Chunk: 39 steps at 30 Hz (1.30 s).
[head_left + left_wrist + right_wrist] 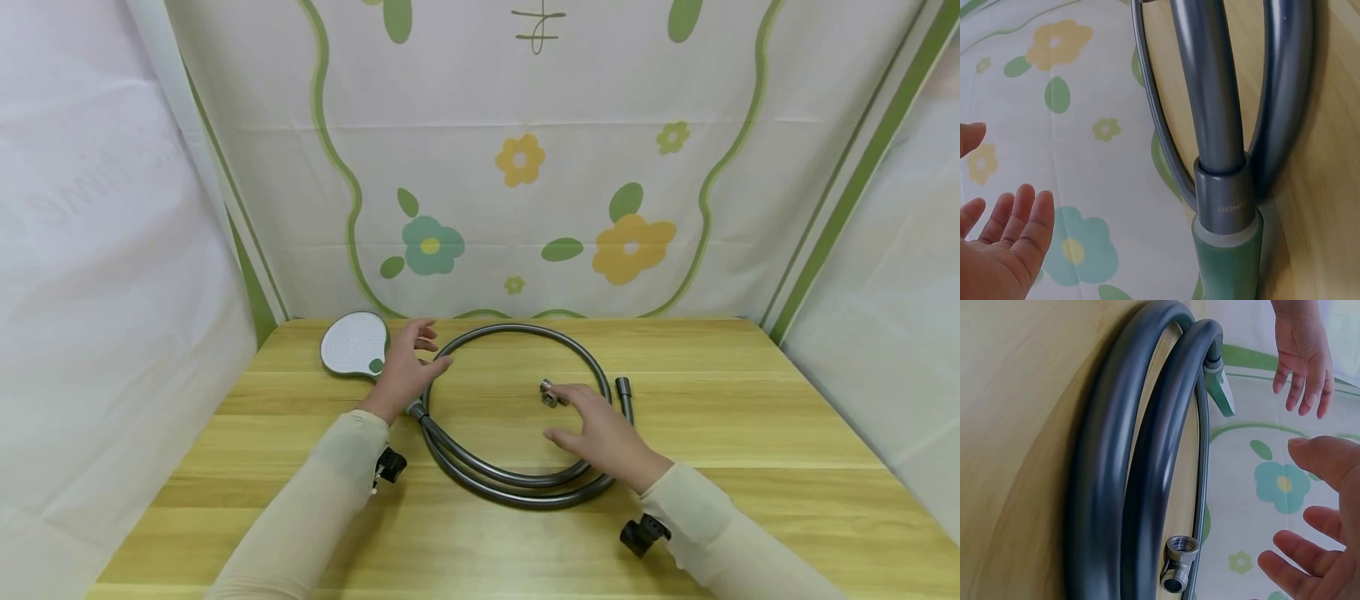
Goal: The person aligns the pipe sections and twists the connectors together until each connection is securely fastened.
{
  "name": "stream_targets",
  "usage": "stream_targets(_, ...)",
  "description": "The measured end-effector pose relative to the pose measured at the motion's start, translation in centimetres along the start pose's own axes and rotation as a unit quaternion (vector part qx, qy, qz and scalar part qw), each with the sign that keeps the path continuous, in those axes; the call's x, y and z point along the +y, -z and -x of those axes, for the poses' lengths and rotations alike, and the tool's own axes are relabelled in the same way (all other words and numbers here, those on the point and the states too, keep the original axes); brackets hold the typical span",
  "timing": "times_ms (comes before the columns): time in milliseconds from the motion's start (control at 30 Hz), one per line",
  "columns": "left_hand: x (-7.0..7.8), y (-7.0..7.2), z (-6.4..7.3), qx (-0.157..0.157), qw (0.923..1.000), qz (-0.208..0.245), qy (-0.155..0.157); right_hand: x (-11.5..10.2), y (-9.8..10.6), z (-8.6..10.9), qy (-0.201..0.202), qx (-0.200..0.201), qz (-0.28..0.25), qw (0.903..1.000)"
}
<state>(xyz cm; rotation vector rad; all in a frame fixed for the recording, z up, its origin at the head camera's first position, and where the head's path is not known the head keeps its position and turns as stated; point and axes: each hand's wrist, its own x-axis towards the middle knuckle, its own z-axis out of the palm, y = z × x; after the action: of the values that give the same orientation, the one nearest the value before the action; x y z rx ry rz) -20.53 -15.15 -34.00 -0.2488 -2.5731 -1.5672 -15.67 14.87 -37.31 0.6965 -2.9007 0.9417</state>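
A grey shower hose (525, 500) lies coiled on the wooden table, its free end fitting (623, 387) at the right. The other end joins the green handle (1229, 262) of a shower head (352, 343) with a white face, lying at the left. Inside the coil sits a small metal valve fitting (1180, 559) with a threaded opening. My left hand (405, 371) hovers over the handle, fingers relaxed and holding nothing. Above the right side of the coil is my right hand (603, 433), thumb and fingers apart; in the head view its fingertips overlap the fitting.
A white cloth backdrop (450, 167) with printed flowers rises behind the table's far edge. White cloth walls (112, 250) stand at both sides. The wooden tabletop (750, 433) extends around the coil. Each wrist carries a small black camera (643, 535).
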Motion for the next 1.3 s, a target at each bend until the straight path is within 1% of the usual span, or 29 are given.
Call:
stream_targets(67, 0.1, -0.2, -0.1, -0.001, 1.0, 0.0, -0.006, 0.1, 0.0, 0.0, 0.0, 0.003, 0.003, 1.0)
stream_targets(233, 0.3, -0.7, -0.2, -0.002, 0.9994, -0.02, -0.028, 0.4, 0.3, 0.2, 0.004, 0.015, 0.012, 0.9998)
stream_targets(367, 0.7, -1.1, -0.4, -0.018, 0.9988, -0.023, -0.039, 0.8, 0.6, 0.3, 0.002, 0.024, 0.018, 0.9995)
stream_targets(467, 1.0, -1.3, -0.6, -0.031, 0.9987, -0.02, -0.037, 1.0, 0.7, 0.3, -0.003, 0.025, 0.017, 0.9995)
stream_targets(900, 2.0, -2.8, -1.9, -0.068, 0.9965, -0.042, -0.026, 2.0, 1.3, 0.3, -0.03, 0.028, 0.028, 0.9988)
stream_targets(1100, 2.5, -3.5, -2.3, -0.075, 0.9959, -0.044, -0.025, 2.4, 1.6, 0.4, -0.05, 0.014, 0.019, 0.9985)
stream_targets(1300, 2.7, -5.0, -2.9, -0.077, 0.9964, -0.031, -0.012, 3.2, 2.1, 0.3, -0.066, 0.015, 0.032, 0.9972)
